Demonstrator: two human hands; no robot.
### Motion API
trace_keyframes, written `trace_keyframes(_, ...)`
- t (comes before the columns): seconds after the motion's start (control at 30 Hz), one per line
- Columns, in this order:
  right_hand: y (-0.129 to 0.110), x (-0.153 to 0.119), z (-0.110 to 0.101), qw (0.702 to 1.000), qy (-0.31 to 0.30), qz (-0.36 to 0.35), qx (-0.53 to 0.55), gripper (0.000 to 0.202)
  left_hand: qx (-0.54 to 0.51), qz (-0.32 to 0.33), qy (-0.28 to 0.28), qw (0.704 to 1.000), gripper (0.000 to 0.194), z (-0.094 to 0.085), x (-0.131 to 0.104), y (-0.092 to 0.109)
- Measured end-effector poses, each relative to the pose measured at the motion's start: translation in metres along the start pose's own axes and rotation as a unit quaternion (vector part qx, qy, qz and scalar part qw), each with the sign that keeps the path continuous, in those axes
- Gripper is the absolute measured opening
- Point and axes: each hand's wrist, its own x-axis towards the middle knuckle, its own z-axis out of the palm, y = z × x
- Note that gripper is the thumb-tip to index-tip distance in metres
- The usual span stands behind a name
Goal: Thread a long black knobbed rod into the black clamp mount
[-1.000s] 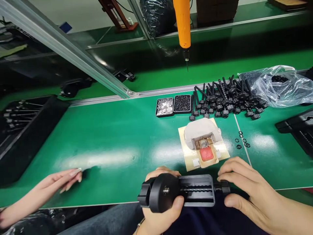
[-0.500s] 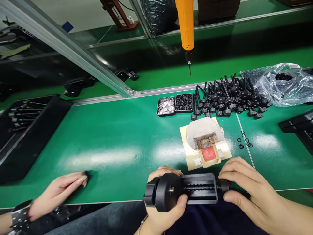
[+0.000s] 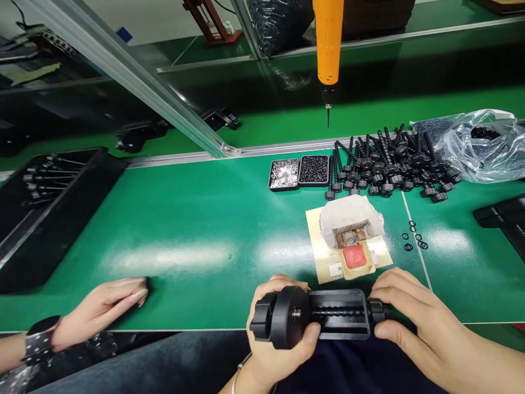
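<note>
Right now your left hand (image 3: 283,339) is wrapped around the round end of the black clamp bracket (image 3: 320,318), held at the near edge of the green bench (image 3: 184,219), while your right hand (image 3: 410,317) pinches the knob (image 3: 379,311) of its threaded rod. Keep the bracket level and steady, and turn the knob with your fingertips only, clear of the co-worker's hand (image 3: 102,309).

matt black plastic clamp (image 3: 328,320), glossy green bench mat (image 3: 184,230), crinkled clear plastic bag (image 3: 479,145), brushed aluminium rail (image 3: 135,82)
</note>
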Motion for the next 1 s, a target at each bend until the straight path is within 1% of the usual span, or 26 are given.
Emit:
trace_keyframes(0.03,0.002,-0.001,0.002,1.000,0.008,-0.007,0.012,0.010,-0.005,-0.003,-0.003,1.000,0.038,0.000,0.000,0.000)
trace_keyframes(0.07,0.004,-0.002,0.005,0.999,0.030,-0.019,0.012,0.009,-0.008,-0.006,-0.006,1.000,0.039,0.000,0.000,0.001)
trace_keyframes(0.13,0.009,-0.003,0.010,0.994,0.083,-0.065,-0.024,0.020,-0.012,0.000,-0.011,1.000,0.041,-0.001,0.000,0.002)
trace_keyframes(0.2,0.011,-0.004,0.010,0.986,0.110,-0.111,-0.066,0.026,-0.013,0.018,-0.017,1.000,0.043,-0.002,0.001,0.004)
trace_keyframes(0.23,0.011,-0.004,0.009,0.985,0.105,-0.116,-0.069,0.024,-0.013,0.025,-0.018,0.999,0.043,-0.003,0.002,0.005)
trace_keyframes(0.27,0.011,-0.004,0.006,0.990,0.083,-0.101,-0.054,0.020,-0.012,0.028,-0.019,0.999,0.044,-0.004,0.003,0.005)
trace_keyframes(0.33,0.008,-0.002,-0.003,0.999,0.014,-0.034,0.015,0.017,-0.007,0.025,-0.015,1.000,0.044,-0.005,0.004,0.006)
trace_keyframes(0.4,0.005,0.000,-0.011,0.995,-0.045,0.031,0.089,0.019,-0.007,0.022,-0.020,1.000,0.044,-0.004,0.004,0.006)
trace_keyframes(0.47,0.003,0.001,-0.014,0.987,-0.068,0.061,0.135,0.011,-0.010,0.022,-0.036,0.999,0.043,-0.002,0.005,0.007)
trace_keyframes(0.5,0.002,0.001,-0.014,0.985,-0.066,0.067,0.142,0.006,-0.008,0.022,-0.042,0.999,0.042,-0.001,0.005,0.007)
trace_keyframes(0.53,0.002,0.000,-0.012,0.986,-0.061,0.071,0.137,0.006,-0.003,0.024,-0.046,0.999,0.041,0.000,0.005,0.007)
trace_keyframes(0.6,0.004,-0.002,-0.007,0.995,-0.032,0.043,0.086,0.006,0.016,0.029,-0.041,0.999,0.038,0.001,0.006,0.007)
trace_keyframes(0.63,0.005,-0.002,-0.004,0.999,-0.009,0.009,0.038,0.006,0.028,0.030,-0.034,0.999,0.036,0.001,0.007,0.007)
trace_keyframes(0.67,0.006,-0.003,-0.002,0.999,0.015,-0.035,-0.020,0.010,0.041,0.031,-0.023,0.998,0.035,0.001,0.007,0.006)
trace_keyframes(0.73,0.009,-0.003,0.001,0.979,0.055,-0.133,-0.141,0.017,0.089,0.024,-0.011,0.996,0.033,0.000,0.006,0.006)
trace_keyframes(0.77,0.011,-0.002,0.002,0.966,0.065,-0.167,-0.186,0.018,0.113,0.013,-0.011,0.993,0.033,0.000,0.005,0.006)
trace_keyframes(0.83,0.014,0.000,0.003,0.952,0.070,-0.193,-0.228,0.019,0.134,-0.044,-0.012,0.990,0.033,0.001,0.002,0.007)
trace_keyframes(0.87,0.016,0.001,0.004,0.951,0.068,-0.193,-0.233,0.019,0.125,-0.090,-0.007,0.988,0.034,0.002,0.002,0.008)
trace_keyframes(0.93,0.018,0.003,0.006,0.949,0.065,-0.189,-0.242,0.022,0.072,-0.186,-0.005,0.980,0.036,0.006,0.002,0.012)
trace_keyframes(1.0,0.017,0.002,0.007,0.938,0.063,-0.201,-0.274,0.024,0.024,-0.250,-0.012,0.968,0.040,0.009,0.005,0.015)
